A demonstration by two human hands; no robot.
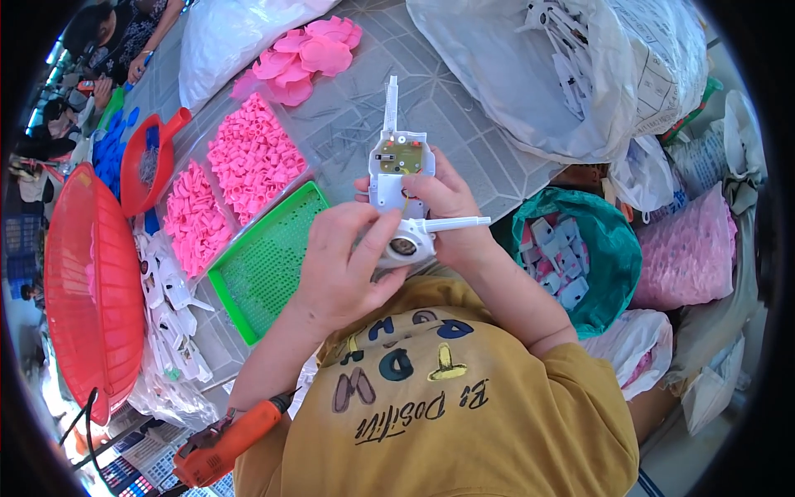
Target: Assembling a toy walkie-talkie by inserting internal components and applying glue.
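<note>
Both my hands hold a white plastic toy housing over the table's front edge. The upper shell (387, 189) contains a green circuit board (404, 156) with red and dark wires, and a ribbed white stick points away from its far end. My right hand (454, 207) grips this shell from the right, thumb on its inner face. Nearer to me is a second white part (420, 245) with a dark round speaker-like disc (403, 246) and another ribbed stick pointing right. My left hand (344, 253) pinches that part between thumb and fingers. Its far side is hidden beneath my fingers.
Left of my hands lie a green tray (273, 258), pink plastic pieces (257, 153), a red scoop (149, 170) and a red basket (93, 290). An orange power screwdriver (232, 443) is by my left arm. Right stands a green-bagged bin (609, 248) of white parts. Another person's hand (137, 68) shows far left.
</note>
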